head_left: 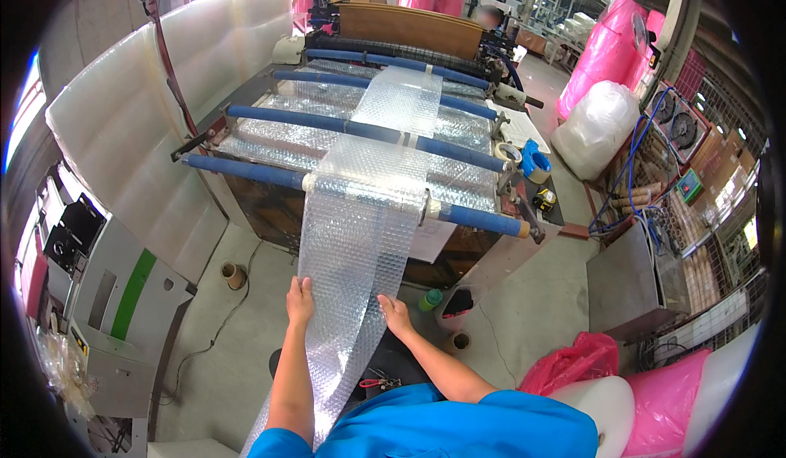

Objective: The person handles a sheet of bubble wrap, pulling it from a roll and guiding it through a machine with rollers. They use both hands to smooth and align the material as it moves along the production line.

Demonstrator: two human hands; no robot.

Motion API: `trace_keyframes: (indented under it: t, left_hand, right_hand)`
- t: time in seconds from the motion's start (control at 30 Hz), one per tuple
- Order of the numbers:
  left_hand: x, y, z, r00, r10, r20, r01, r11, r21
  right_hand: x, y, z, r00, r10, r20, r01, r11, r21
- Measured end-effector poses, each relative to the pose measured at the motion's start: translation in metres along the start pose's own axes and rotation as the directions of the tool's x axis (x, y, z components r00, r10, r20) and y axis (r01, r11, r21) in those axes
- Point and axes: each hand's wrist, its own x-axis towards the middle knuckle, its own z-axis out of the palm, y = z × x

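Observation:
A long clear strip of bubble wrap [352, 237] runs down over the blue rollers [270, 171] of a machine and past my body toward the lower left. My left hand [300, 298] is closed on the strip's left edge, fingers wrapped with the thumb upward. At the right edge my right hand [396, 314] grips the sheet, its fingertips partly behind the film. Between my hands the film hangs slightly folded, with a doubled layer toward the right. Below it, a pair of red-handled scissors [378, 383] lies on a dark surface close to my body.
Tape rolls [509, 153] and a tape measure [544, 200] sit on the machine's right side. A green bottle [430, 299] and a bin [455, 306] stand below. Large white foam rolls [164, 90] line the left; pink rolls [606, 53] stand at right. A cable [214, 339] crosses the floor.

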Motion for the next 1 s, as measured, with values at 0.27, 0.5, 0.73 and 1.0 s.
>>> trace_keyframes:
  t: [0.27,0.5,0.73,1.0]
  left_hand:
    - [0.004,-0.011,0.003,0.995,-0.081,0.062,0.081,0.997,0.002]
    - [-0.009,-0.017,0.005,0.999,-0.040,0.010,0.040,0.996,0.079]
    - [0.043,0.019,0.000,0.992,0.078,0.100,-0.077,0.997,-0.013]
    - [0.098,0.100,-0.002,0.996,0.065,0.061,-0.068,0.996,0.056]
  right_hand:
    - [0.000,0.003,-0.002,0.999,-0.029,0.019,0.028,0.999,0.025]
    - [-0.008,0.004,-0.003,0.999,0.036,0.040,-0.037,0.999,0.005]
    - [0.026,-0.034,-0.017,0.990,-0.138,0.041,0.141,0.988,-0.066]
    - [0.076,-0.105,-0.038,0.977,-0.208,-0.043,0.207,0.978,-0.018]
